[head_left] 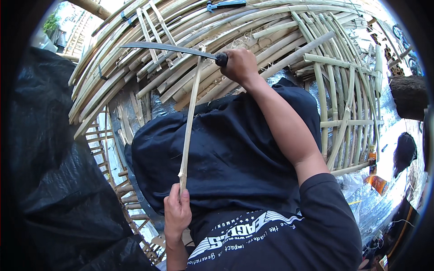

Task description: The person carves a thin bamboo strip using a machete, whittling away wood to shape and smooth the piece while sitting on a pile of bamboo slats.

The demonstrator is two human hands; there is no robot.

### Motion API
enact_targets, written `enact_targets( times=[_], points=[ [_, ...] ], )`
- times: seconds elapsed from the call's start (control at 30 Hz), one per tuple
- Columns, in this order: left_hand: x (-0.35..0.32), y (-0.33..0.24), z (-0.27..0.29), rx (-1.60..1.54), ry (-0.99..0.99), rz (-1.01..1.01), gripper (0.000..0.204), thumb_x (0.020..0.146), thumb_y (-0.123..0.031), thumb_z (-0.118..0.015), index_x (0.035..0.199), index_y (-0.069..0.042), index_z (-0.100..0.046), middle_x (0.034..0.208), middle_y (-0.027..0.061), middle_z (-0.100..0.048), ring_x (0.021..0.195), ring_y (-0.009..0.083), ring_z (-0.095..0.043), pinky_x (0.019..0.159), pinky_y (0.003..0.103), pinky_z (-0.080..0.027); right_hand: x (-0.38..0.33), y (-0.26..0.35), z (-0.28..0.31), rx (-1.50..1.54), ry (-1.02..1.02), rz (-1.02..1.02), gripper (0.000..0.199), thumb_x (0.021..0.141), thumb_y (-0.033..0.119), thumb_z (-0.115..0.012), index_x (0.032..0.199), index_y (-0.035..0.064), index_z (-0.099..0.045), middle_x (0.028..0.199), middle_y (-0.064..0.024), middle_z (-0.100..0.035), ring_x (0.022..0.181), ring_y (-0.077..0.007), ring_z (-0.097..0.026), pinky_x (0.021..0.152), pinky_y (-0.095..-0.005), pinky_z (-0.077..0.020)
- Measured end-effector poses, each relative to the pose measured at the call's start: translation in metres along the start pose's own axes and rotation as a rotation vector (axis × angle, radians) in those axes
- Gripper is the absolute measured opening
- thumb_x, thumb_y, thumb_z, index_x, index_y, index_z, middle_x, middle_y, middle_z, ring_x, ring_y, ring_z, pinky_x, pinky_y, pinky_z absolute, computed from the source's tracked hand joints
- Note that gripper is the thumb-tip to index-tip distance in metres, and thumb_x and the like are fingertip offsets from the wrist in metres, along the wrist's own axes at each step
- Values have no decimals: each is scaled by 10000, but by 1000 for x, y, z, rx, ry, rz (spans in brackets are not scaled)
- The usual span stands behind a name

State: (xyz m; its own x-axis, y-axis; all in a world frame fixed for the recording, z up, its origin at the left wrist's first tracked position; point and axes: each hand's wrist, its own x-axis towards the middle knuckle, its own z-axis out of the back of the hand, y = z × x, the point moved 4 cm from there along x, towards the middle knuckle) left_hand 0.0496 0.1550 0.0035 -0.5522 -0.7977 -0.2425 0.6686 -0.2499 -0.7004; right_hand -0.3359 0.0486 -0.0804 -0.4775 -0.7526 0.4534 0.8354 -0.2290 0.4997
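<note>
Right hand (239, 66) grips knife (221, 59) | blade (162, 47) crosses bamboo strip (191, 115) | poles (266, 19) just beyond

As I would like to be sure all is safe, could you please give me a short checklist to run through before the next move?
1. Right grip closed around the handle of the knife: ok.
2. Left grip closed on the near end of the stick: ok.
3. Left grip away from the blade: ok, it is at the opposite end of the stick.
4. Blade touching the stick: cannot tell; they cross near the stick's far end, but contact is unclear.
5. Both grips covered for protection: not ok, they are bare.
6. Area behind the blade free: not ok, bamboo strips lie there in this view.
</note>
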Motion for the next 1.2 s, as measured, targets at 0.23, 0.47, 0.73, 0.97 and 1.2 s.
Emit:
enact_targets(
  times=[0.23,0.47,0.73,0.97,1.2],
  points=[
    [1,13,-11,-149,79,68,240,1071,-181,-483,906,-9,-510,577,50,-426,490,107,-407,473,315,-316,-3,-9,4,73,-55,-55,158,729,224,-659,801,117,-751,770,-160,-711,732,-367,-707,694,-483,-576],
    [-29,21,-4,-357,177,48,287,1088,-208,-446,896,-5,-515,591,-2,-439,501,55,-387,464,264,-304,16,-47,8,-92,-11,-354,232,796,276,-673,888,84,-767,844,-208,-731,817,-382,-733,761,-471,-589],
    [-18,43,-6,-742,101,149,323,1106,-340,-419,990,-44,-473,591,-68,-352,467,11,-295,427,203,-239,12,-60,-13,480,-22,-540,375,768,335,-741,918,-9,-754,880,-237,-742,872,-375,-735,798,-447,-579],
    [31,34,-33,-859,264,95,364,1096,-434,-403,1020,-83,-459,545,-65,-322,397,17,-268,364,186,-237,-4,-40,-5,279,88,-471,360,800,345,-729,924,7,-747,872,-245,-731,865,-387,-728,794,-454,-585],
    [107,0,-52,-826,265,164,297,1094,-366,-456,966,-98,-472,561,-73,-326,401,21,-285,360,194,-260,-24,9,-24,412,168,-59,326,847,331,-754,849,6,-737,719,-225,-675,676,-372,-699,632,-437,-532]
  ],
)
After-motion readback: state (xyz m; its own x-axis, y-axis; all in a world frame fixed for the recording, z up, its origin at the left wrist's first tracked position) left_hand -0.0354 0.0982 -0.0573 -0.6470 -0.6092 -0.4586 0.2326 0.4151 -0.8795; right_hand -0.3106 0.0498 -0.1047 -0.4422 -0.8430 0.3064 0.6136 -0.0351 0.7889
